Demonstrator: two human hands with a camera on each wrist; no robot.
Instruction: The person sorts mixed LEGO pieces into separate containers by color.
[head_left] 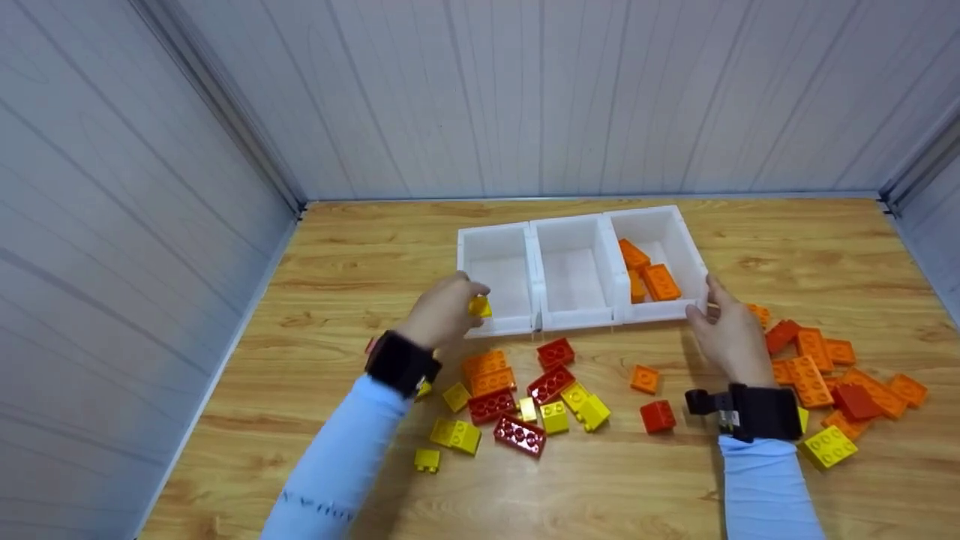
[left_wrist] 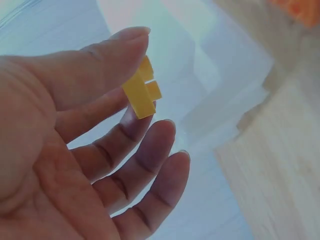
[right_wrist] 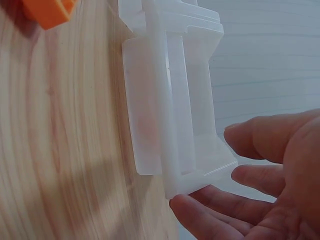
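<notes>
My left hand (head_left: 444,311) pinches a small yellow brick (head_left: 481,306) between thumb and fingers over the front left corner of a white tray (head_left: 576,320). In the left wrist view the yellow brick (left_wrist: 140,95) shows its studs, and the other fingers curve loosely below it. The tray has three compartments; orange bricks (head_left: 661,282) lie in the right one. At the tray's front right corner, my right hand (head_left: 731,337) grips with thumb and fingers on either side. The right wrist view shows those fingertips (right_wrist: 182,207) against the tray's end (right_wrist: 170,185).
Red (head_left: 520,436), yellow (head_left: 455,435) and orange bricks (head_left: 487,371) lie scattered in front of the tray. Mostly orange bricks (head_left: 808,381) are heaped right of my right wrist, with a yellow brick (head_left: 829,447) nearby. A panelled wall (head_left: 570,97) stands behind the wooden table.
</notes>
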